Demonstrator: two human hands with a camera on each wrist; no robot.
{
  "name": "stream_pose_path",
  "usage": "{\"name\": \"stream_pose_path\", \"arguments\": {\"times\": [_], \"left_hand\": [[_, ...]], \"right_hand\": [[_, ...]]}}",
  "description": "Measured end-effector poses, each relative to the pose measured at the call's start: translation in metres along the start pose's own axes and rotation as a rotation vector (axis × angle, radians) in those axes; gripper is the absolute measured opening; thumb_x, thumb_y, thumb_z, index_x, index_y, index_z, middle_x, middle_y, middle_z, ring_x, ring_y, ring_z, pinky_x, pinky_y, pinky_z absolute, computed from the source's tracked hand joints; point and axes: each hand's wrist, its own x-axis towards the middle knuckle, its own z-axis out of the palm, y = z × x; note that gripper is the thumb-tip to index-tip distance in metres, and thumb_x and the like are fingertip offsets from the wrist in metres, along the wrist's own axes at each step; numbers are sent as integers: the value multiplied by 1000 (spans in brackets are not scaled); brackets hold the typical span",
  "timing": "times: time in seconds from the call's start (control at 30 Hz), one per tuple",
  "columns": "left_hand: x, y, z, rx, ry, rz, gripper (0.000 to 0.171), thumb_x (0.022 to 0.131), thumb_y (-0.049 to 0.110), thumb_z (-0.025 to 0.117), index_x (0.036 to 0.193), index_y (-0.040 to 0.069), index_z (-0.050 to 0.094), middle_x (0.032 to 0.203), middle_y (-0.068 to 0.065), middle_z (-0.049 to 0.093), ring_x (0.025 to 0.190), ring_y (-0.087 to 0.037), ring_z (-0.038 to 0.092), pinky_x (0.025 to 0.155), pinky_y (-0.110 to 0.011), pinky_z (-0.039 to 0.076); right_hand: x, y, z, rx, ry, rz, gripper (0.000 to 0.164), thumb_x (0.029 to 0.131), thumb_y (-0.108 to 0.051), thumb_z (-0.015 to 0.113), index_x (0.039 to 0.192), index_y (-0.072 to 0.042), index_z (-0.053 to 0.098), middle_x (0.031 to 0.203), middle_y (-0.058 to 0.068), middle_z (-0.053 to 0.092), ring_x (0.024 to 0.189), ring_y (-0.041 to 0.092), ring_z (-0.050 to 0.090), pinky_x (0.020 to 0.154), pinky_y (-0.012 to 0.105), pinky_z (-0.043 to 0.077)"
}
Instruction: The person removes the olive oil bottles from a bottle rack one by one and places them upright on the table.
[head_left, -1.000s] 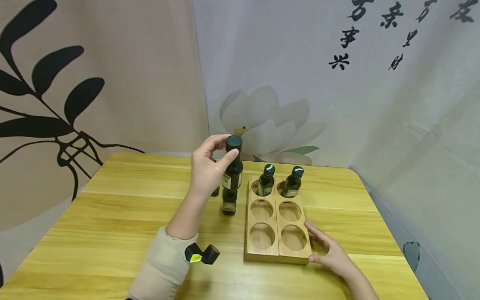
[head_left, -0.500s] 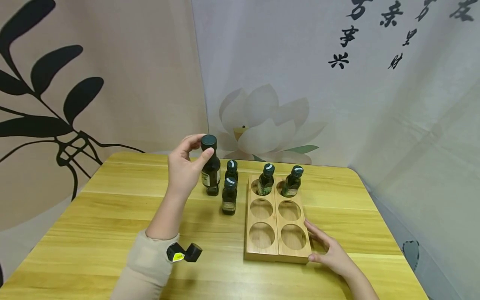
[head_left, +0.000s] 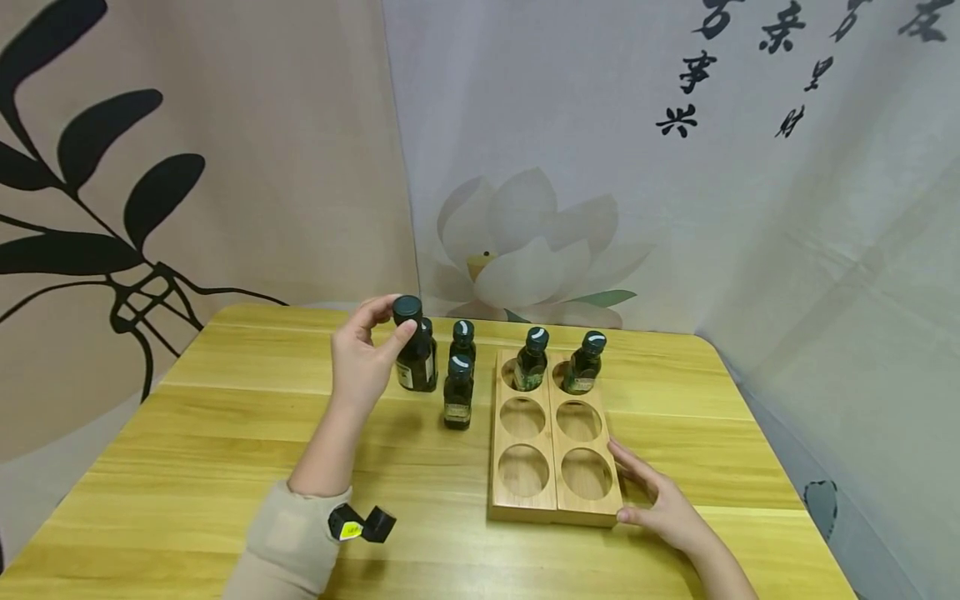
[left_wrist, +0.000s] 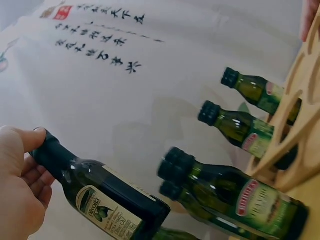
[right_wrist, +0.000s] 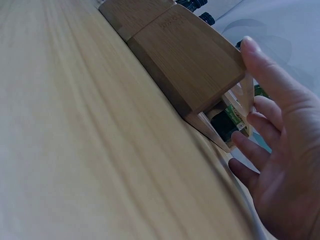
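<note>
My left hand [head_left: 358,367] pinches a dark olive oil bottle [head_left: 406,373] by its capped neck, thumb on one side and fingers on the other. In the left wrist view the held bottle [left_wrist: 107,200] shows a cream label with olives. Close behind it stands another small bottle [head_left: 431,354], partly hidden. Two more bottles, the front one [head_left: 458,402] with a green and red label, stand between it and a wooden rack [head_left: 552,450] with round holes. My right hand [head_left: 660,510] touches the rack's right side near the front corner, thumb and fingers spread.
Two small green bottles, the left one [head_left: 531,367] and the right one [head_left: 585,368], stand in the rack's rear holes. Its other holes hold no bottles. A printed cloth [head_left: 525,242] hangs behind the wooden table [head_left: 225,450].
My left hand has carried the olive oil bottle left, away from the rack side, then lowered it beside the standing bottles. My right hand has stayed at the rack.
</note>
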Motion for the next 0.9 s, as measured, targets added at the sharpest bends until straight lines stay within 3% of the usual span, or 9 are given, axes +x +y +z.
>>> {"name": "stream_pose_path", "arguments": {"times": [0.27, 0.5, 0.6, 0.9], "left_hand": [[-13, -19, -1, 5, 12, -68, 33, 80, -7, 73, 111, -12, 63, 101, -23, 62, 92, -14, 53, 90, -30, 42], [-25, -9, 1, 47, -5, -110, 33, 80, -12, 70, 110, -18, 60, 102, -29, 60, 92, -14, 52, 93, -42, 42], [-30, -13, 0, 55, -12, -137, 33, 80, -11, 70, 111, -17, 60, 104, -29, 61, 94, -16, 52, 94, -49, 40], [-42, -33, -2, 108, -29, -170, 32, 81, -7, 71, 112, -13, 62, 104, -25, 63, 97, -24, 53, 93, -41, 41]], "right_hand": [[-1, 1, 1, 0, 14, 30, 84, 78, -3, 77, 149, -10, 34, 154, 10, 28, 132, 10, 37, 102, 19, 27], [-1, -2, 1, 1, 3, 7, 84, 79, 0, 76, 150, -7, 32, 154, 15, 26, 131, 11, 38, 102, 19, 27], [0, -4, 1, 2, 4, 3, 85, 78, 2, 76, 150, -7, 31, 154, 16, 26, 131, 10, 37, 102, 19, 27], [1, -2, 0, 26, 1, 4, 84, 79, -4, 77, 149, -7, 32, 154, 14, 26, 132, 9, 37, 104, 19, 27]]}}
